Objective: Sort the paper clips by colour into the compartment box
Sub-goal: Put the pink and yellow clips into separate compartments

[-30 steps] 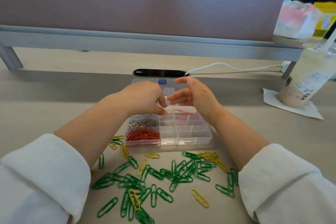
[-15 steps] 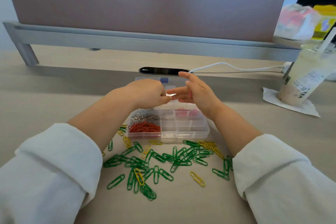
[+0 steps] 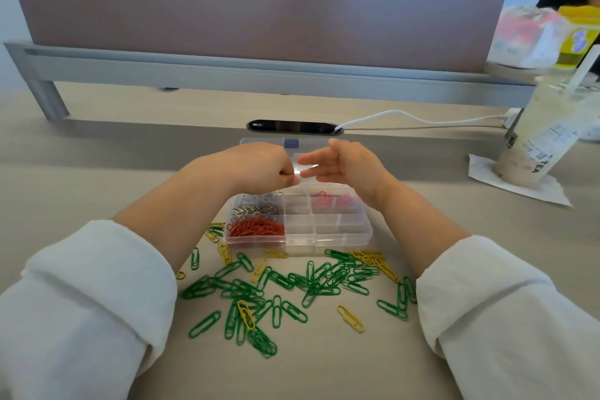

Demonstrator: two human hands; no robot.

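Just now left hand (image 3: 256, 169) and right hand (image 3: 349, 166) moved closer, fingertips meet above clear plastic compartment box (image 3: 328, 239). Left grip curled, can't tell if holding; right grip apart. Loose on beige table (image 3: 97, 172): green paper clips (image 3: 281, 280), yellow paper clips (image 3: 350, 318). Lots left.

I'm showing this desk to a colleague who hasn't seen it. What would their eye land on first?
First, the sprawl of green paper clips, dotted with a few yellow paper clips, on the desk in front of the clear compartment box. Next, the red paper clips filling its near-left compartment. Above the box's far end, the left hand and right hand bring their fingertips close together.
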